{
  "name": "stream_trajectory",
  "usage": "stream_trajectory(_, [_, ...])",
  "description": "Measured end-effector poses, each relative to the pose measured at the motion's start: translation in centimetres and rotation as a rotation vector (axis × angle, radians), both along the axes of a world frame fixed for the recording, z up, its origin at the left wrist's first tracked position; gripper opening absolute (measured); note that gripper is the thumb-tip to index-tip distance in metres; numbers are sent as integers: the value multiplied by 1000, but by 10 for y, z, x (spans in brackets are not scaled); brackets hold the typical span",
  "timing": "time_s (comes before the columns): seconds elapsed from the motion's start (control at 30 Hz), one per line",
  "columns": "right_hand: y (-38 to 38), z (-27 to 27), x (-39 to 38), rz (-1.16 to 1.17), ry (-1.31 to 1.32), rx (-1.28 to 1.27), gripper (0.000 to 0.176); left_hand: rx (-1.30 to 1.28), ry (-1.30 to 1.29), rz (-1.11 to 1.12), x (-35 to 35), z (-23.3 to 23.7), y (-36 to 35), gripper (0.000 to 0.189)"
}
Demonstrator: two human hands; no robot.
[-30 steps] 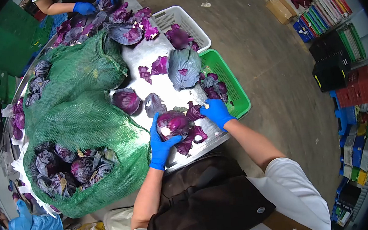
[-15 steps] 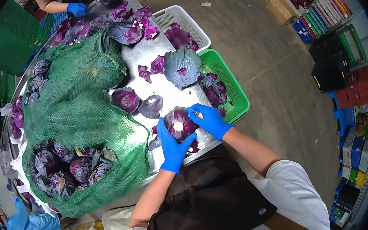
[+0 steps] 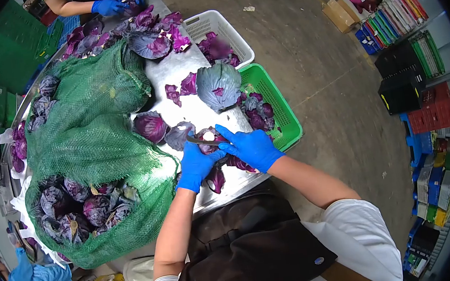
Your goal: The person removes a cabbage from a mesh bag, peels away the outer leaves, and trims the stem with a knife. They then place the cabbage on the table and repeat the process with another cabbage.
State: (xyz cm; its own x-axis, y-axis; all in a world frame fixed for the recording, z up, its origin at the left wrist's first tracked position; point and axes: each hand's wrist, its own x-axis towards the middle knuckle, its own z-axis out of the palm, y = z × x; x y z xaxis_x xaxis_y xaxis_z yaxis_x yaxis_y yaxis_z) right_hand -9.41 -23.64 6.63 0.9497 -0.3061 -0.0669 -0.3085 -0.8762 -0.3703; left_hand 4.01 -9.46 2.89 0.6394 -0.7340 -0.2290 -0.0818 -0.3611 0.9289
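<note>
In the head view a red cabbage (image 3: 208,135) with a pale cut stump facing up sits over the metal table (image 3: 217,193). My left hand (image 3: 197,164), in a blue glove, grips it from the left and below. My right hand (image 3: 254,148), also gloved, is closed around a knife whose dark blade (image 3: 201,141) lies across the cabbage's top. The knife's handle is hidden in the fingers. Loose purple leaves (image 3: 216,180) lie just below the cabbage, near the table edge. Left of it rest another leaf (image 3: 179,136) and a purple cabbage piece (image 3: 150,127).
Green mesh sacks (image 3: 89,127) of cabbages cover the table's left side. A large cabbage (image 3: 219,87) sits ahead. A green crate (image 3: 288,113) and a white crate (image 3: 241,45) holding leaves stand along the right edge. A co-worker's gloved hands (image 3: 109,8) handle a cabbage at the far end.
Both my hands and the cabbage have shifted slightly left and up. The knife blade now crosses the cabbage's top, and more purple leaves show beneath. The co-worker's hands have come closer together.
</note>
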Motion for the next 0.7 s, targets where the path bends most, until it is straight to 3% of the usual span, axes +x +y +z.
stream_trajectory(0.1, [-9,-14,20,7,-42,-28,49,155,-125,-20,-6,-9,1,84])
stream_trajectory(0.2, [-8,-7,28,2,-28,54,44,85,13,38,-6,-16,7,82])
stream_trajectory(0.33, [-44,2,42,272,94,93,44,201,-89,-4,-13,5,8,83])
stream_trajectory(0.43, [-38,-11,39,235,20,58,45,203,-55,2,-10,5,8,81])
stream_trajectory(0.47, [-32,-40,34,194,-152,2,44,146,-40,0,-7,-12,13,80])
stream_trajectory(0.57, [-10,2,17,56,-31,-53,43,116,38,-8,-2,-10,14,86])
stream_trajectory(0.63, [-13,-5,11,46,-73,-121,44,45,131,4,-1,4,10,93])
stream_trajectory(0.7, [-16,-20,17,38,-69,-179,46,88,-87,11,-7,-3,9,101])
